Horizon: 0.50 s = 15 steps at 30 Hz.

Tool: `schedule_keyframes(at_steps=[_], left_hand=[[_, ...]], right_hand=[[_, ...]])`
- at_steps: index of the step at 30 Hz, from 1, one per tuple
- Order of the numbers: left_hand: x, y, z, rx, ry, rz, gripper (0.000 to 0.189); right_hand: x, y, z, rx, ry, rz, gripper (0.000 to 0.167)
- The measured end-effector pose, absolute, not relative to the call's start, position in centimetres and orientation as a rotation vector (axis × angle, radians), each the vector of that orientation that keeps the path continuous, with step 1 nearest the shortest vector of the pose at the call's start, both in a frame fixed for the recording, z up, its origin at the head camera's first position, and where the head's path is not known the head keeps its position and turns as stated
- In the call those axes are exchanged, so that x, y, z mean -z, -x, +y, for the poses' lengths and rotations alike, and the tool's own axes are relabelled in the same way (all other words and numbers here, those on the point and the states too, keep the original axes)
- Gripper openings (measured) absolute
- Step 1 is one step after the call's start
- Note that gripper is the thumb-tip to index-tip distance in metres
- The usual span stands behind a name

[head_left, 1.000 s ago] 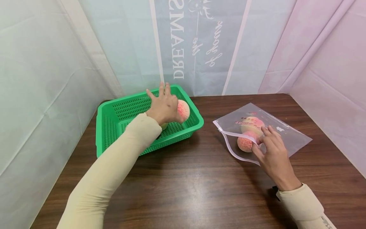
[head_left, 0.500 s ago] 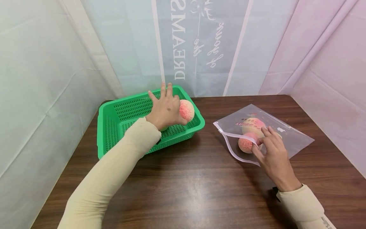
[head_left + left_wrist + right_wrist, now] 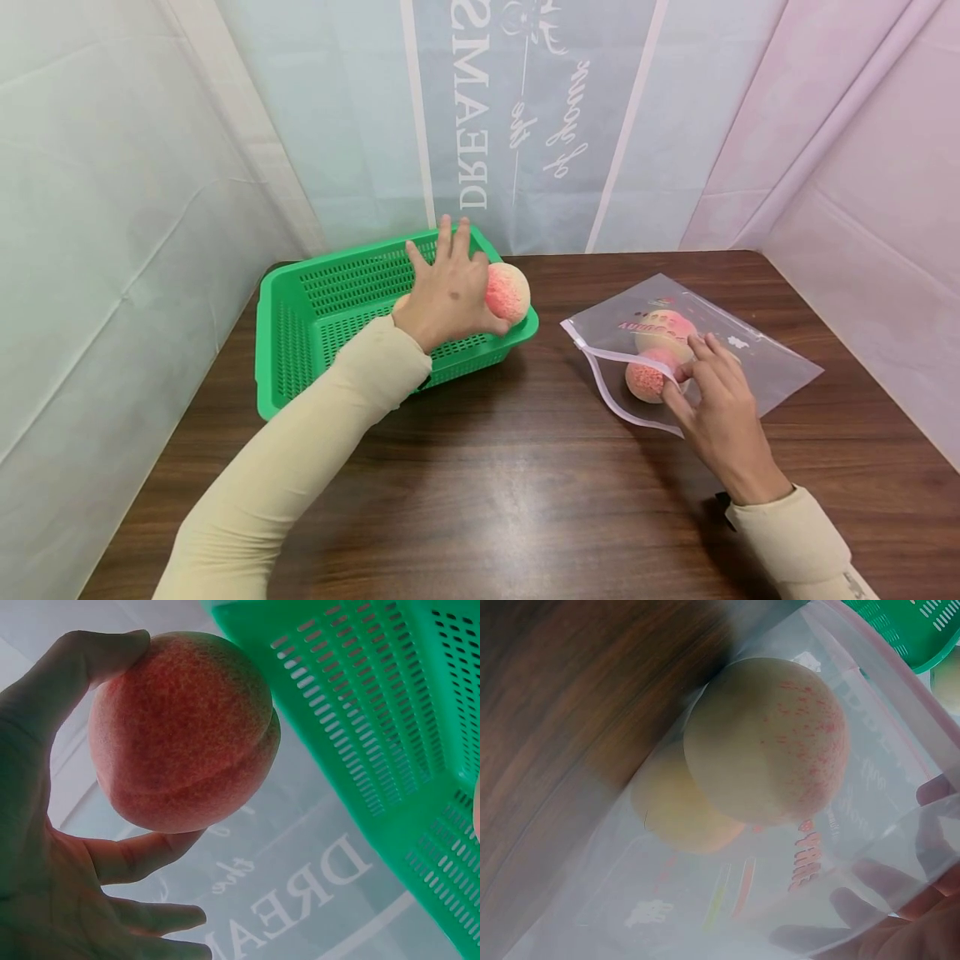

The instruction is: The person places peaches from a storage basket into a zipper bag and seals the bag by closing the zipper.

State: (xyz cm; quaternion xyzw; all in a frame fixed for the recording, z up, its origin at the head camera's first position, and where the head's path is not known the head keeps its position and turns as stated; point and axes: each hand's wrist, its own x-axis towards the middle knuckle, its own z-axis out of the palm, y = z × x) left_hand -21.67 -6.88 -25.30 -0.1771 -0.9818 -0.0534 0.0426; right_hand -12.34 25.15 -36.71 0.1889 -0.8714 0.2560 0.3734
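Note:
Over the right end of the green basket (image 3: 397,242), my left hand (image 3: 450,296) grips a pink and cream peach (image 3: 510,293) between thumb and forefinger. Its other fingers are spread, as the left wrist view shows around the peach (image 3: 187,735). At the right, my right hand (image 3: 716,408) pinches the mouth edge of a clear zip bag (image 3: 772,367), whose mouth gapes towards the front. Two peaches lie inside it, one nearer the mouth (image 3: 647,382) and another behind (image 3: 660,327). The right wrist view shows both through the plastic, the front peach (image 3: 769,742) overlapping the other (image 3: 679,802).
Part of another peach (image 3: 402,302) shows in the basket behind my left hand. Basket and bag rest on a dark wooden table (image 3: 480,483). A printed cloth (image 3: 555,192) hangs behind, with pale cloth walls at both sides.
My left hand has carried the peach a little to the right, from inside the basket to over its right rim. My right hand stays at the bag's edge.

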Motion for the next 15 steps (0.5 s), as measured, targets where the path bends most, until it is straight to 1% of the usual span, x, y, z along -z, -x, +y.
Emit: schedule_keyframes(at_steps=[3, 10, 15], left_hand=[[25.4, 21.5, -6.5, 0.150, 0.561, -3.001, 0.074], [25.6, 21.4, -5.9, 0.102, 0.592, -3.014, 0.088], [25.7, 21.1, -5.6, 0.119, 0.618, -2.999, 0.088]], right_hand=[[36.7, 12.3, 25.2, -0.654, -0.483, -2.234, 0.016], [36.8, 12.3, 25.2, -0.665, -0.479, -2.230, 0.015], [36.9, 12.3, 25.2, -0.662, -0.480, -2.224, 0.016]])
